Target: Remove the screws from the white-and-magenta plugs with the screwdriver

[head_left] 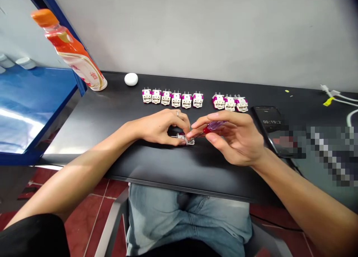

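My left hand (163,126) rests on the black table, its thumb and fingers closed around a small white and purple plug adapter (190,141) lying there. A screwdriver (216,125) with a clear purple handle and red collar is gripped in the fingers of my right hand (242,139). Its thin shaft slants down to the left, with the tip at the adapter; whether it sits in a screw is too small to tell. Behind my hands stands a row of several similar adapters (176,100), metal pins pointing up. Three more adapters (229,102) form a group to their right.
An orange-capped bottle (79,65) stands at the table's back left, near a white rounded object (131,79). Right of my right hand lies a phone (268,121) showing a timer. White cables (339,97) lie at the far right. The black table (156,164) ends just before my lap.
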{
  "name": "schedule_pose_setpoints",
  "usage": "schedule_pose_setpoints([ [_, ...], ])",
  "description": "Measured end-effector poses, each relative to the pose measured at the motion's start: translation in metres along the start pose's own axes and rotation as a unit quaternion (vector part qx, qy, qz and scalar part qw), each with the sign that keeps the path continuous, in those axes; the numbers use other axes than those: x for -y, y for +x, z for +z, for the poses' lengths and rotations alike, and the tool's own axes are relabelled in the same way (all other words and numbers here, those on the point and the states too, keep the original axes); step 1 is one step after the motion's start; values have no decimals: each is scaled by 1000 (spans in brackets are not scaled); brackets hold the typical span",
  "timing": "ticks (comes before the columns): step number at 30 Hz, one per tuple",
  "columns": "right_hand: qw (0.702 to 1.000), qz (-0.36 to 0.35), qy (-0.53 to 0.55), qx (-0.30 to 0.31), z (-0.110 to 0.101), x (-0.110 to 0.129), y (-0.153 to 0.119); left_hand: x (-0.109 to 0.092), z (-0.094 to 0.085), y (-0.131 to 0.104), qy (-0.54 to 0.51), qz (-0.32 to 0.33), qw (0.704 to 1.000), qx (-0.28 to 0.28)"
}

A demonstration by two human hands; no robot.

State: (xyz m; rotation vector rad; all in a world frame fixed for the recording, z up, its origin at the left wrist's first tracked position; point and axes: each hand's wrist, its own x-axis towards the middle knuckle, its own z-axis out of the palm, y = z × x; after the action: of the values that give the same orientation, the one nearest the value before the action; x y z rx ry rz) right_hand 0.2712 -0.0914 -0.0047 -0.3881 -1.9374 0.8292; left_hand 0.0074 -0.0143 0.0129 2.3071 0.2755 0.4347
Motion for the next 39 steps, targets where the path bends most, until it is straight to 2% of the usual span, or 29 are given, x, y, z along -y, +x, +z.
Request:
schedule_pose_setpoints([
  [3, 999, 4, -32, 10, -1, 3, 2, -1, -1, 0, -4, -1, 1000, 1],
  [5, 991, -11, -131, -4, -2, 6, 6, -2, -1, 0, -4, -7, 1000, -2],
  [7, 971, -43, -236, -23, -2, 9, 11, -2, 0, -1, -2, -9, 1000, -9],
  [9, 954, -71, -290, -26, -1, 12, 18, -1, 2, -2, 2, -3, 1000, -19],
  [15, 961, -66, -245, 106, -5, 21, 39, 2, 4, -2, 21, 16, 999, -40],
  [16, 960, -73, -253, 98, -6, 21, 40, 2, 4, -2, 20, 18, 999, -38],
  [20, 946, -128, -298, -7, -6, 16, 37, 1, 3, -2, 12, 14, 1000, -25],
  [21, 945, -127, -300, -11, -6, 15, 36, 1, 2, -2, 10, 10, 1000, -24],
  [23, 956, -91, -276, 26, -4, 13, 32, 0, 2, -2, 5, 7, 1000, -28],
  [26, 981, -21, -179, 66, -2, 11, 26, -1, 2, -2, 2, 10, 999, -31],
  [29, 985, -2, -155, 81, -4, 10, 23, -2, 1, -2, -2, 21, 1000, -20],
  [32, 971, -17, -203, 124, -9, 13, 28, -1, 1, -1, 0, 19, 1000, -14],
  [36, 935, -34, -254, 243, -9, 21, 51, 6, 1, 0, 28, 9, 1000, 3],
  [39, 915, -28, -265, 305, -5, 21, 68, 10, -1, 0, 45, 14, 999, 18],
])
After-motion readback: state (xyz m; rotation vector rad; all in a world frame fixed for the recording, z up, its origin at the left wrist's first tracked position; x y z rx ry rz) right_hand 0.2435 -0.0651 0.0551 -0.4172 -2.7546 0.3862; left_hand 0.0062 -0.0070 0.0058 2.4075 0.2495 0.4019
